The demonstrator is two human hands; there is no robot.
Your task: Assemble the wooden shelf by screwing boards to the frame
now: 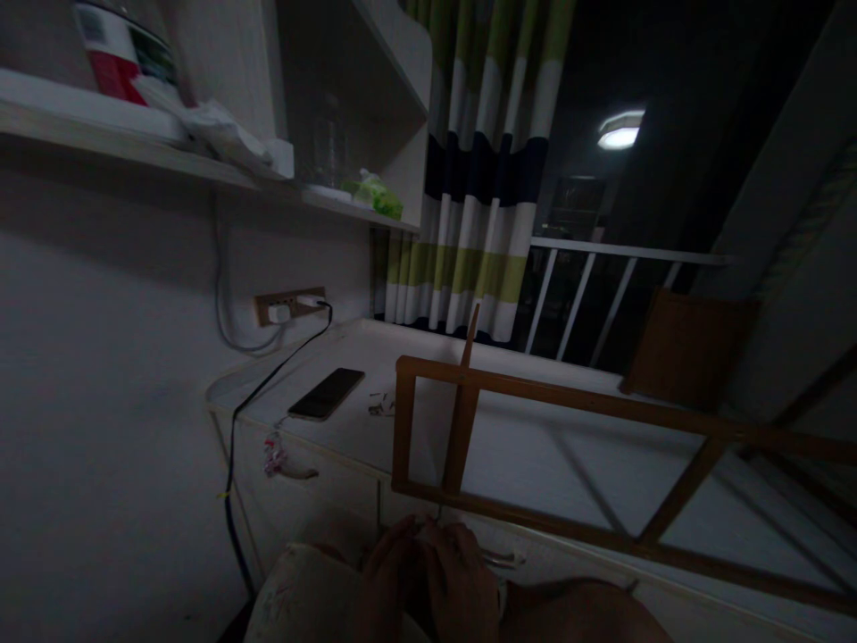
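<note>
Both hands are together at the bottom middle, just below the lower rail of a brown wooden frame (536, 393) that lies on a white ledge (536, 455). My left hand (386, 572) and my right hand (461, 580) have their fingers curled and pressed close together. The light is dim, so what they pinch is hidden; a thin pale strip (501, 559) shows beside the right hand's fingers.
A dark phone (327, 394) lies on the ledge with a black cable (268, 384) running to a wall socket (289, 306). Shelves (134, 134) hang above the ledge's left end. A striped curtain (482, 179) and a white railing (603, 286) stand behind. A cushion (308, 598) sits at the bottom.
</note>
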